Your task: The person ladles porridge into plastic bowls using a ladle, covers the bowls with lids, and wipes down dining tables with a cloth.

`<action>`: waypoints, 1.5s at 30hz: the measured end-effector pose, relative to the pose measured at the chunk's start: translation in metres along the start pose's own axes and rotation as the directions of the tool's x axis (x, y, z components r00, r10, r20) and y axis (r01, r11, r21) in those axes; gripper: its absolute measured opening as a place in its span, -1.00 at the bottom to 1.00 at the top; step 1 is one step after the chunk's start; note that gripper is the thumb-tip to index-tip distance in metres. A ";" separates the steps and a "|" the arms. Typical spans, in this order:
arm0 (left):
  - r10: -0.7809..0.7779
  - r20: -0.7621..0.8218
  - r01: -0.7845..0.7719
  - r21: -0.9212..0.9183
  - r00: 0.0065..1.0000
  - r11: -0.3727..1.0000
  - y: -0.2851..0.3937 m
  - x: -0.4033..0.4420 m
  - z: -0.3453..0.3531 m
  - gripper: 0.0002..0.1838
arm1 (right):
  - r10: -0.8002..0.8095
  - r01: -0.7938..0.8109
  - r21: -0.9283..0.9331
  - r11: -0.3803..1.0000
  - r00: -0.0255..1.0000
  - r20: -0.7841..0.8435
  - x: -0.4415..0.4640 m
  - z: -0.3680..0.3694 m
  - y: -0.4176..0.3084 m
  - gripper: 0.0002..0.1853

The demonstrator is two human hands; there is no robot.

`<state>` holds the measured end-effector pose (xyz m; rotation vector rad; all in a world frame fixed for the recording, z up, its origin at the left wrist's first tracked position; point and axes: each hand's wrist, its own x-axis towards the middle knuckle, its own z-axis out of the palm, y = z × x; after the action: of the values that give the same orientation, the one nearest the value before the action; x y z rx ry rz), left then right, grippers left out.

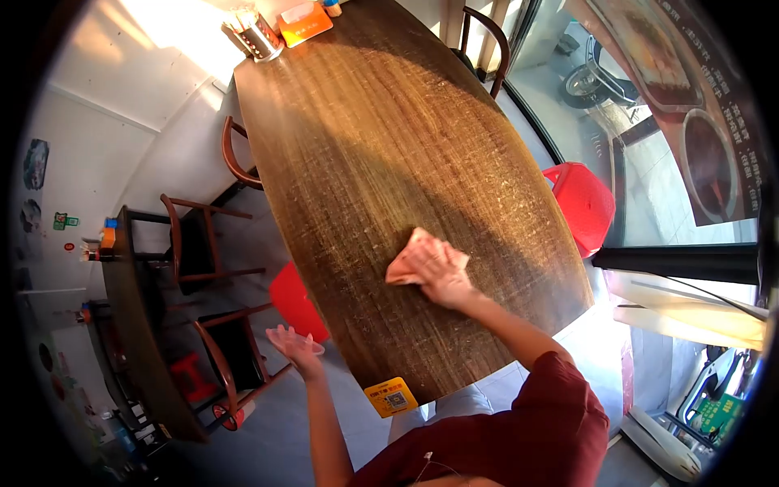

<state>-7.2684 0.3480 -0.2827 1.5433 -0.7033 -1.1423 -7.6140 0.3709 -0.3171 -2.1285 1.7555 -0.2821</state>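
My right hand point(445, 276) lies over a pinkish-orange cloth point(402, 269), pressing it against the brown wooden tabletop point(365, 162). The cloth spreads out past the fingers on the left, and part of it is hidden under the palm. Off the table's left edge, my left hand point(297, 351) is held in the air with its fingers apart and nothing gripped in it. A pale, see-through edge shows by that palm, too unclear to name. Near the left hand stands a red stool point(297, 302), partly under the table.
A chopstick holder point(258, 39) and an orange box point(305, 24) stand at the table's far end. A yellow QR-code card point(391, 398) lies at the near corner. Another red stool point(581, 209) is on the right, and wooden chairs point(231, 349) stand to the left.
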 end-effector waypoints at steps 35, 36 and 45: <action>-0.407 0.186 0.426 -0.631 0.894 0.648 0.020 0.005 -0.003 -0.17 | 0.269 -0.271 0.025 0.962 0.962 0.040 0.523 -0.076 0.081 -0.36; -0.424 0.129 0.405 -0.626 0.896 0.666 0.023 0.002 -0.017 -0.18 | 0.337 -0.338 -0.023 0.941 0.941 -0.043 0.514 -0.086 0.105 -0.42; -0.518 -0.087 0.285 -0.751 0.851 0.595 0.023 -0.034 -0.107 -0.21 | 0.540 -0.705 -0.097 0.702 0.617 -0.572 0.299 -0.104 0.279 -0.38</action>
<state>-7.1797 0.4135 -0.2499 1.1460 0.3448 -1.2661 -7.8440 0.0194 -0.3567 -1.5008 2.9229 -0.4046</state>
